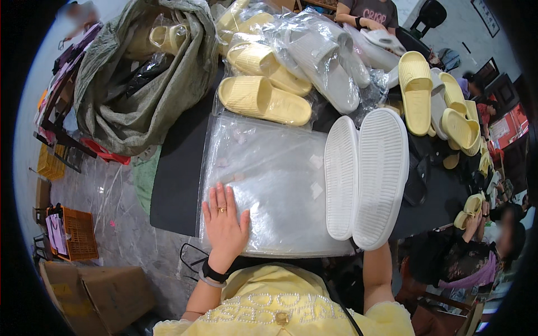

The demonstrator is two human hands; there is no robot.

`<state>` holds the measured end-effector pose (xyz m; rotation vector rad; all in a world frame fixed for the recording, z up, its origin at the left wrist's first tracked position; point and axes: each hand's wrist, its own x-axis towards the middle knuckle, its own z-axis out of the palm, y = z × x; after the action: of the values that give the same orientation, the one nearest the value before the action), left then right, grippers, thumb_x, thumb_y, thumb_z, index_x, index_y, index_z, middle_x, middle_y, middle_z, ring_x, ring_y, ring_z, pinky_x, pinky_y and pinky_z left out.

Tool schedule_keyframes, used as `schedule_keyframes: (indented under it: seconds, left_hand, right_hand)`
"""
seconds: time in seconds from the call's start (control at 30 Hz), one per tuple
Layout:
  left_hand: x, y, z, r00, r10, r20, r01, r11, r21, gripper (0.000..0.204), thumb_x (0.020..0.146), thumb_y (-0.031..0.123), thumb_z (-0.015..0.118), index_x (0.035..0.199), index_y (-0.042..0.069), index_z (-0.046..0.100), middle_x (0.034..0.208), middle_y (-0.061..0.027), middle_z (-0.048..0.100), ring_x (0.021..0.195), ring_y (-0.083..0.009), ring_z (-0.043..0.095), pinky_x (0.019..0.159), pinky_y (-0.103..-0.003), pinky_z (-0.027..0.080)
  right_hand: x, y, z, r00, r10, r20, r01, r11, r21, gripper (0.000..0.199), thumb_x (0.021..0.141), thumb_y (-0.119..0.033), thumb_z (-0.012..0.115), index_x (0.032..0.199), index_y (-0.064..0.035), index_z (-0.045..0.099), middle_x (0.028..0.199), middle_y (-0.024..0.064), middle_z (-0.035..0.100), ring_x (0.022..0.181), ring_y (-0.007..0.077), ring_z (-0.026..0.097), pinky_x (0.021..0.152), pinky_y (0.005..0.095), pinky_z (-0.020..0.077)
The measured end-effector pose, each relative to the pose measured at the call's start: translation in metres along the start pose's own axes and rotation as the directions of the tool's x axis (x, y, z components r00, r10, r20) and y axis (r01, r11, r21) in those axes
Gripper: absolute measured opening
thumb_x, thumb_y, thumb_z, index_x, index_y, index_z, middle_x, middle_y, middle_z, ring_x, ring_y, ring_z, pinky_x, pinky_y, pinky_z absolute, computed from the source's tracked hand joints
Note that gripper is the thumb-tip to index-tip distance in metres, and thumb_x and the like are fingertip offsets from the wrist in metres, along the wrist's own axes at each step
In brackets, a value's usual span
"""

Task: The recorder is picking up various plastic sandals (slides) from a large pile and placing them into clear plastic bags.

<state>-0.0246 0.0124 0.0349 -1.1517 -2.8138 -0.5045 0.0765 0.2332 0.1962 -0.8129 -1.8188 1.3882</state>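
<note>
My left hand (226, 223) lies flat, fingers stretched out, on the lower left part of a stack of clear plastic bags (269, 168). A ring is on one finger and a dark band circles the wrist. Beside the stack, on the right, a pair of white slippers (382, 173) shows its ribbed soles, the two pressed side by side and partly over the bags' edge. My right forearm (378, 274) runs up beneath the heel end of these slippers; they hide the fingers of the right hand, which holds them.
Yellow slippers (291, 106) and bagged grey slippers (322, 61) pile up beyond the bags. More yellow slippers (416, 92) lie at the right, near black slippers (416, 179). A large grey-green sack (190, 89) stands far left. At the right, another person's hands (476, 221) hold light slippers.
</note>
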Motion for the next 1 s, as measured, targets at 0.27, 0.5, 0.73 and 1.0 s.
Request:
schedule_keyframes:
  seconds: [0.27,0.5,0.73,1.0]
  left_hand:
    - [0.025,-0.029,-0.072,0.98,0.152,0.13,-0.084,0.903,-0.421,0.059,0.086,0.026,0.062,0.132,-0.004,0.042,0.139,-0.0231,0.04,0.129,-0.0388,0.038,0.105,-0.045,0.032]
    - [0.151,-0.051,-0.068,0.999,0.017,0.029,-0.001,0.883,-0.469,0.038,0.085,0.028,0.064,0.107,-0.004,0.06,0.095,-0.0184,0.065,0.088,-0.0293,0.062,0.078,-0.036,0.048]
    - [0.202,-0.061,-0.015,0.987,-0.144,0.074,0.161,0.839,-0.52,0.036,0.081,0.031,0.069,0.092,-0.002,0.062,0.087,-0.0147,0.065,0.08,-0.0247,0.062,0.071,-0.033,0.049]
    - [0.211,-0.064,-0.012,0.99,-0.136,0.043,0.136,0.817,-0.561,0.026,0.083,0.023,0.07,0.085,0.0,0.059,0.074,-0.0033,0.06,0.067,-0.0101,0.054,0.062,-0.026,0.044]
  right_hand:
    - [0.004,0.007,0.001,0.992,-0.017,0.127,0.006,0.996,0.086,0.035,0.091,-0.01,0.052,0.124,0.0022,0.051,0.118,0.0125,0.058,0.107,0.0233,0.057,0.092,0.0351,0.0464]
    - [-0.001,0.012,0.005,0.963,-0.039,0.267,-0.007,0.985,0.17,0.035,0.091,-0.01,0.052,0.124,0.0022,0.051,0.118,0.0124,0.059,0.107,0.023,0.057,0.092,0.035,0.0465]
    - [0.005,0.004,0.002,0.96,-0.044,0.276,-0.009,0.982,0.19,0.034,0.091,-0.009,0.052,0.124,0.0022,0.051,0.118,0.0122,0.059,0.107,0.0228,0.057,0.092,0.035,0.0466]
    - [-0.013,0.016,-0.021,0.952,-0.025,0.305,-0.04,0.978,0.205,0.034,0.091,-0.009,0.052,0.123,0.0022,0.052,0.117,0.0121,0.059,0.106,0.0225,0.057,0.092,0.0349,0.0467]
